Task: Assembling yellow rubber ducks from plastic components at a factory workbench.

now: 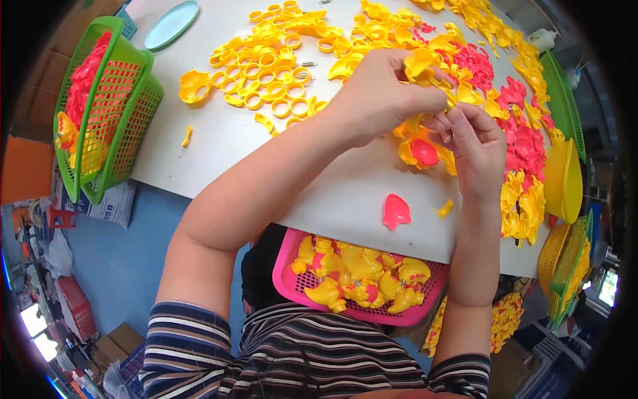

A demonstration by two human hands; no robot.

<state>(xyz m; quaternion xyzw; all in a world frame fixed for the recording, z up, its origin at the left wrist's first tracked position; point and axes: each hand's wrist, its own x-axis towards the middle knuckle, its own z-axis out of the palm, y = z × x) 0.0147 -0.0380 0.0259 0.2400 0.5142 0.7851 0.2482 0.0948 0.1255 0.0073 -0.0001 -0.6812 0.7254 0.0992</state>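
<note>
Over the white table (319, 173), my left hand (389, 90) grips a curved yellow plastic toy part (419, 64). The fingers of my right hand (475, 136) are pinched at the lower end of that same part, close to the left fingertips. Part of what lies between the fingers is hidden. Just under my hands lie yellow shell pieces and a red cupped piece (423, 153). Nearer the table's front edge are a separate red shell piece (397, 211) and a small yellow piece (444, 209).
Many yellow rings (267, 60) lie left of my hands. Red parts (525, 149) and yellow parts (530, 206) are heaped at right. A pink basket (287, 282) at my lap contains assembled yellow toys. Green baskets (126, 106) stand at the left edge, near a light-blue lid (171, 25).
</note>
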